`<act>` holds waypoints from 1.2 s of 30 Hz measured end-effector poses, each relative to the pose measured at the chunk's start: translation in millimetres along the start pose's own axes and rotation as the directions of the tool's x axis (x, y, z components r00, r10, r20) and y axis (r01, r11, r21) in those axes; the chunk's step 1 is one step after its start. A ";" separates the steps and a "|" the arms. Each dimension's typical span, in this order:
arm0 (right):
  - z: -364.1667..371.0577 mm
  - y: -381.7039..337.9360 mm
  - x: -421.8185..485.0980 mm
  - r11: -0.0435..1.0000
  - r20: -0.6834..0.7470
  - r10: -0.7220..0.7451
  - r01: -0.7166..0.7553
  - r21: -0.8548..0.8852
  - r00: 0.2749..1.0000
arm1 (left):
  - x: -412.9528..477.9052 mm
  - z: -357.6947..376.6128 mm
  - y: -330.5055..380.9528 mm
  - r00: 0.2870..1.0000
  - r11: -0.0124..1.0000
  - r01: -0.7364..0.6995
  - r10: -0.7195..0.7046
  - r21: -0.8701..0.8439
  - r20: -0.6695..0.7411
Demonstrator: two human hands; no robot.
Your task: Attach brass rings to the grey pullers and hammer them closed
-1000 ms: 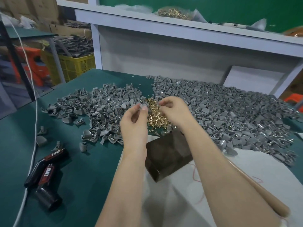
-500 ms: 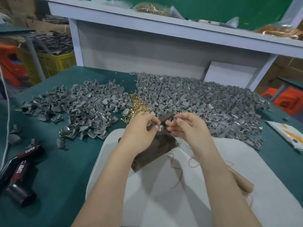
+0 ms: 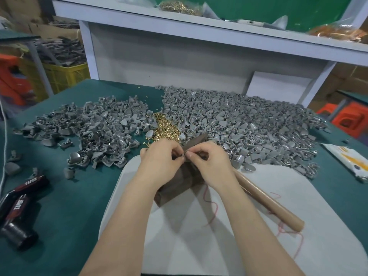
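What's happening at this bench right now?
A person's left hand and right hand pinch a small part between their fingertips, just above a dark block on the white mat. It is too small to tell whether a ring is on it yet. A heap of brass rings sits between two piles of grey pullers behind. The wooden handle lies on the mat beside the right forearm, untouched.

Bare left hand (image 3: 161, 157) and right hand (image 3: 211, 159), seemingly short-nailed.
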State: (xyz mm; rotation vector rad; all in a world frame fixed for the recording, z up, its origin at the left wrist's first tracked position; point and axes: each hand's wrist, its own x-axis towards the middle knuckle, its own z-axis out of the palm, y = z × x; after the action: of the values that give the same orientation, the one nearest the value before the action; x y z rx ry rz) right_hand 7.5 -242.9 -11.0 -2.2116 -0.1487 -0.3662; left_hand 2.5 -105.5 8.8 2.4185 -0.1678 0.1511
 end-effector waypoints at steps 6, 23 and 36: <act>-0.7 -3.3 -2.9 0.992 -0.007 -0.085 0.084 -0.092 0.996 | 0.4 0.0 -0.8 1.000 1.000 -0.003 0.003 -0.007 0.012; 2.1 -2.8 -2.7 0.994 -0.025 -0.045 0.042 -0.099 0.999 | 0.3 -1.0 -1.6 0.999 0.998 -0.047 0.047 -0.040 0.015; -7.1 1.6 -0.3 0.998 0.025 -0.039 0.040 -0.051 0.999 | -0.8 0.7 -3.1 0.999 0.998 -0.052 0.051 -0.043 -0.009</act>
State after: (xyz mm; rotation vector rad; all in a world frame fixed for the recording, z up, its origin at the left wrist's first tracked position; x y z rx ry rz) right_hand 6.1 -249.5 -8.1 -2.2674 -0.1980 -0.3689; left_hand 2.2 -103.6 6.1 2.3718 -0.2279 0.1786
